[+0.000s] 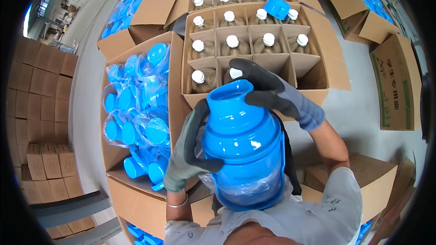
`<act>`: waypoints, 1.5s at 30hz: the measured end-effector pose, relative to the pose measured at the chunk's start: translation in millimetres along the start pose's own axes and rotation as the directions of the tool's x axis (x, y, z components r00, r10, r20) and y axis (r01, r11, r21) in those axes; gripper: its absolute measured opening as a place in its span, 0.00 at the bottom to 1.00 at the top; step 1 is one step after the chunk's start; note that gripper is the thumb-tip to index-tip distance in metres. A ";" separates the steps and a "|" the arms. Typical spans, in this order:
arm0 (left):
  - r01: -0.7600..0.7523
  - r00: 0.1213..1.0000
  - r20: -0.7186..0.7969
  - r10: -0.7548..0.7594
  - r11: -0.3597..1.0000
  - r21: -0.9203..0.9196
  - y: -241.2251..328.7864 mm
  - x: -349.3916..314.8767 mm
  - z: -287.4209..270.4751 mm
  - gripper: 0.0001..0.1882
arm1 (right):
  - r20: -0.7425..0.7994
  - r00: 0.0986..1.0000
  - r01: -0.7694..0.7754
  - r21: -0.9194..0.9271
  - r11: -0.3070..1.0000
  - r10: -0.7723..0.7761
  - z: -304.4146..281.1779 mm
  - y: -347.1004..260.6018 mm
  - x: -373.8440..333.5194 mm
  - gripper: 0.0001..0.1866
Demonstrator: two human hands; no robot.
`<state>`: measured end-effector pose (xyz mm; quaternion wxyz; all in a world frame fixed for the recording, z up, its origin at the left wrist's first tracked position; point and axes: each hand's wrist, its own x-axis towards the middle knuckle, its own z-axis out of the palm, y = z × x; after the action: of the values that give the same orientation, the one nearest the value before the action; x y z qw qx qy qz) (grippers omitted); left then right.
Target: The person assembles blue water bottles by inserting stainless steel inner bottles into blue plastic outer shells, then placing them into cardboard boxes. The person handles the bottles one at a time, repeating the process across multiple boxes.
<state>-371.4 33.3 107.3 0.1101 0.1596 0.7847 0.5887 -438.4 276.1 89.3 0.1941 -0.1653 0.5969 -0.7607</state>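
Blue jug (240, 140) was held mouth-up against the person's front, between both gloved hands, close to the near wall of the bottle carton (313, 96). Left hand (186, 147) was clamped on the jug's side: thumb across the front, fingers up along the flank. Right hand (265, 88) was set at the neck, thumb against it, other fingers spread apart and reaching past the mouth; whether those tips touched the rim could not be told.

Step in hand judged to be steadying the jug and handling its neck. Best done with the weight borne by left hand and body, right hand kept light so the neck was not pulled off line. Plastic film (254, 188) showed around the lower body; a grip on bare plastic was judged safer. Clearance from the white-capped bottles (232, 41) was needed, given the nearest cap beside the right fingers.
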 end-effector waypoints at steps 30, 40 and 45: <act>-0.251 0.882 -0.292 -0.371 0.155 -0.955 -127.0 39.7 42.8 0.28 | -0.337 0.787 -0.164 -0.922 0.351 -0.516 -219.7 105.8 116.9 0.38; -0.249 0.917 -0.281 -0.284 0.144 -0.958 -136.9 32.7 39.4 0.28 | -0.459 0.500 0.477 -0.563 0.675 -0.735 -115.7 -174.6 50.3 0.06; -0.258 0.898 -0.328 -0.294 0.254 -0.932 -124.9 17.4 34.9 0.28 | -0.271 0.633 0.577 -0.459 0.676 -0.725 -105.3 -180.9 40.9 0.06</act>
<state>-390.0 39.0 -22.1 0.0108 -0.0882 0.2626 0.9608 -542.6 383.2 241.5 -0.2661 -0.2294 0.6394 -0.6839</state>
